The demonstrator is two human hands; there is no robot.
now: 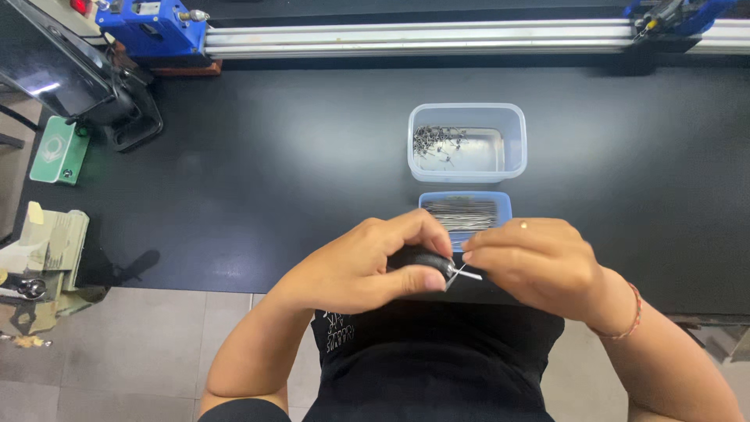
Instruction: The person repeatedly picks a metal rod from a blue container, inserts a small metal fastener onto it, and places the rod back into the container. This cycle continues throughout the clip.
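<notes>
My left hand grips a small black tool with a metal tip, held over the near edge of the black table. My right hand pinches a thin metal pin at the tool's tip; a ring is on one finger and a bead bracelet on the wrist. Just beyond my hands lies a blue tray filled with thin metal pins. Behind it stands a clear plastic box with several small metal parts heaped in its left corner.
A long aluminium rail with blue fixtures runs along the table's far edge. A black stand with a dark screen and a green device sit at the left. Cardboard scraps lie on the floor at left.
</notes>
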